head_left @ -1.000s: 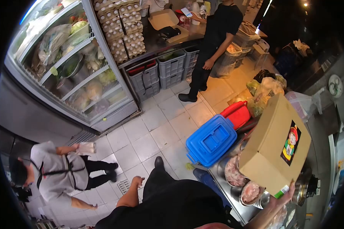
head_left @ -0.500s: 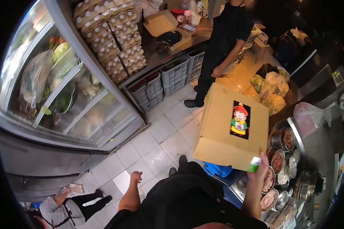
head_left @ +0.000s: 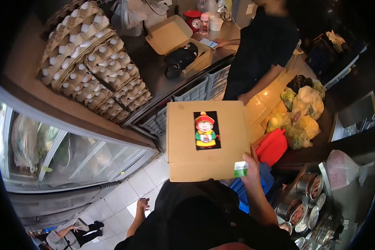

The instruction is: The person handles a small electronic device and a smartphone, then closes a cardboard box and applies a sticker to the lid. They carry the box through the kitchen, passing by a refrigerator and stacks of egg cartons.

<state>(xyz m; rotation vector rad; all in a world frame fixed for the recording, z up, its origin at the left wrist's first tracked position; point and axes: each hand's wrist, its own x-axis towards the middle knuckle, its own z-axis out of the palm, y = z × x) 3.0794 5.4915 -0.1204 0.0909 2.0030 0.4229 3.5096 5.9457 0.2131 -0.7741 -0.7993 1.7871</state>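
Observation:
A closed cardboard box (head_left: 233, 121) with a cartoon figure in a red hat on its lid is held up in front of me. My right hand (head_left: 251, 166) grips its lower right corner, beside a green and white label (head_left: 241, 168). The fingers under the box are hidden. Down at my side, apart from the box, my left hand (head_left: 143, 205) hangs with loosely bent fingers and nothing in it.
A person in black (head_left: 258, 50) stands by a metal counter (head_left: 154, 81) with stacked egg trays (head_left: 100, 62) and an open box (head_left: 166, 35). A glass-door fridge (head_left: 71, 150) is left. Bagged produce (head_left: 306, 104), a red lid (head_left: 273, 146), a blue bin (head_left: 254, 187) and meat bowls (head_left: 296, 210) are right.
The box has moved left in view, to the middle, with my right hand still on it. The egg trays and counter look nearer. A red lid has come into sight.

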